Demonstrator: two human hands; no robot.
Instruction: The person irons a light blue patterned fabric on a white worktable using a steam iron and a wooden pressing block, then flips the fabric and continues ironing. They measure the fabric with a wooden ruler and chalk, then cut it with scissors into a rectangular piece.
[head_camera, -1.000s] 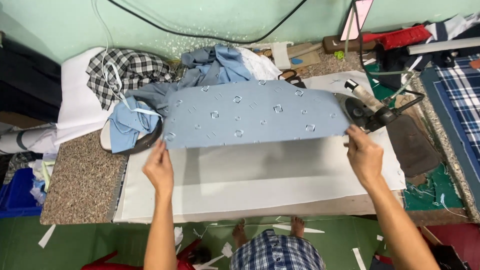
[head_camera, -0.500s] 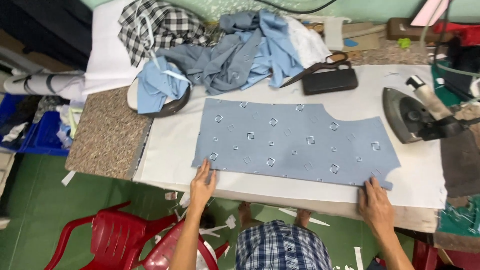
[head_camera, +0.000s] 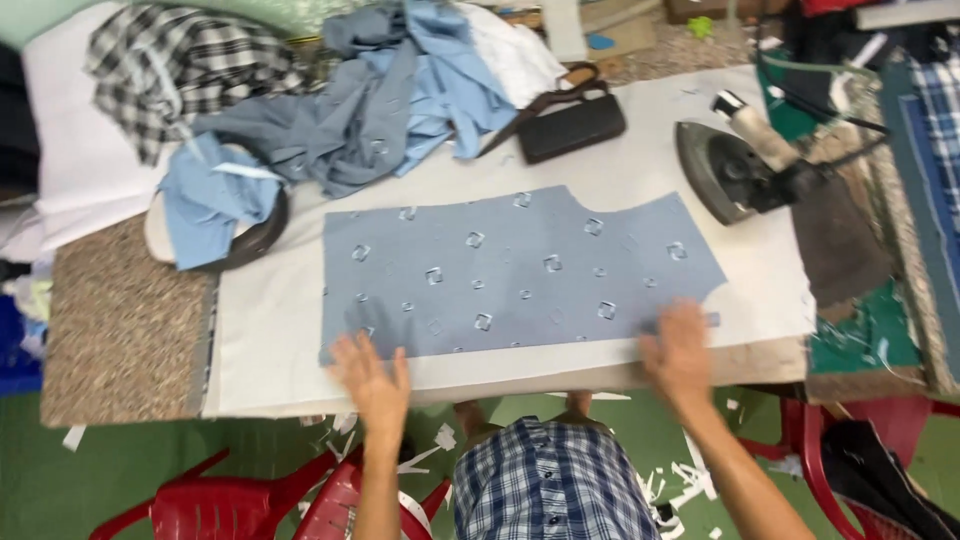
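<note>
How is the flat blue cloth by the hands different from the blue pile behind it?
The flat cloth lies spread smooth; the pile is crumpled and heaped. The flat cloth is one cut piece with small square prints all over; the pile mixes grey-blue and lighter blue pieces. Both hands, left hand and right hand, rest at the flat cloth's near edge; nothing touches the pile. Both are blue fabric on the same table.

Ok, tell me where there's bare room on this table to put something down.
Free patches: the white pad left of the patterned fabric piece, the speckled stone top further left, and the strip between the black pouch and the iron. Crowded: the back left, under the clothes heap. Both hands, left and right, press the near edge.
</note>
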